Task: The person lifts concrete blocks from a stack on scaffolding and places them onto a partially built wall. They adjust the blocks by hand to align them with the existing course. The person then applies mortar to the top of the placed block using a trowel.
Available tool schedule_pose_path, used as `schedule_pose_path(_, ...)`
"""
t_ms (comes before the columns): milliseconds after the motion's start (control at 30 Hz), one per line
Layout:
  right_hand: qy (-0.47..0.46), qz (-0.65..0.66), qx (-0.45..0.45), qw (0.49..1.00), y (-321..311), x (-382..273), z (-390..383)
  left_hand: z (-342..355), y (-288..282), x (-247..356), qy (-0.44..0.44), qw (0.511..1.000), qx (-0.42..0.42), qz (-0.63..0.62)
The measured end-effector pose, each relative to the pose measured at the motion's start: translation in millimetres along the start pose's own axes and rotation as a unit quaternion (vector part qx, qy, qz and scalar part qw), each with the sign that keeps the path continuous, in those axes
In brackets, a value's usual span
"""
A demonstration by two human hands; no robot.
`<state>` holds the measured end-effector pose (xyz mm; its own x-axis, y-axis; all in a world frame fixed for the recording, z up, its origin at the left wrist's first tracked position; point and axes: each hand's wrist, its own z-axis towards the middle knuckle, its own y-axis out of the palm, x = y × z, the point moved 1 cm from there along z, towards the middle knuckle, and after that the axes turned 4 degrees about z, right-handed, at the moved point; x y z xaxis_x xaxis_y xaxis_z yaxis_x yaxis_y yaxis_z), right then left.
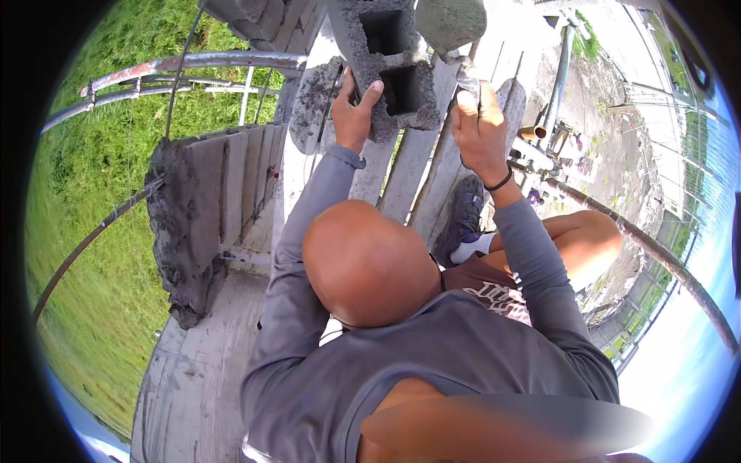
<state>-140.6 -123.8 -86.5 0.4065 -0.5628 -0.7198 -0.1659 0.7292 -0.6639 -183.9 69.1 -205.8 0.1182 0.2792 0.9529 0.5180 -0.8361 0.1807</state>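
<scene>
My left hand (353, 116) grips the left side of a grey hollow concrete block (417, 108), whose two square openings face up. My right hand (478, 131) is closed on the handle of a trowel (465, 77) just right of the block. The trowel's blade carries a rounded load of grey mortar (450, 21) beside the block's top end. Rough, mortar-covered masonry (312, 104) lies under and left of the block.
Grey planks (390, 174) lie beneath my hands. A mortar-edged block wall (201, 208) stands at left, with metal railings (193, 62) and bent rebar (96, 243) over green vegetation. Pipes (648, 247) run along the right, above ground far below. My knees and shoe are close in.
</scene>
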Motion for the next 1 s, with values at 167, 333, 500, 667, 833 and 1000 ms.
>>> schedule_pose_path(167, 0.059, -0.183, -0.110, 0.975, 2, -6, 5, 2, -2, -4, 0.010, 1.000, -0.002, 0.011)
schedule_pose_path(333, 0.028, 0.005, -0.005, 1.000, -3, -5, 4, 4, -4, -9, 0.009, 1.000, -0.011, 0.017)
schedule_pose_path(500, 0.034, -0.232, -0.114, 0.965, -2, -2, 1, 3, -3, -5, 0.008, 1.000, -0.004, 0.019)
schedule_pose_path(667, 0.024, 0.008, 0.020, 0.999, -3, -9, 1, 1, -2, -4, -0.007, 1.000, -0.018, -0.025)
schedule_pose_path(833, 0.034, -0.198, -0.107, 0.974, -3, -6, 7, 5, -2, -7, 0.015, 1.000, 0.004, 0.019)
schedule_pose_path(1000, -0.151, -0.120, 0.051, 0.980, -10, -10, 21, 4, -3, -5, 0.005, 1.000, -0.018, -0.018)
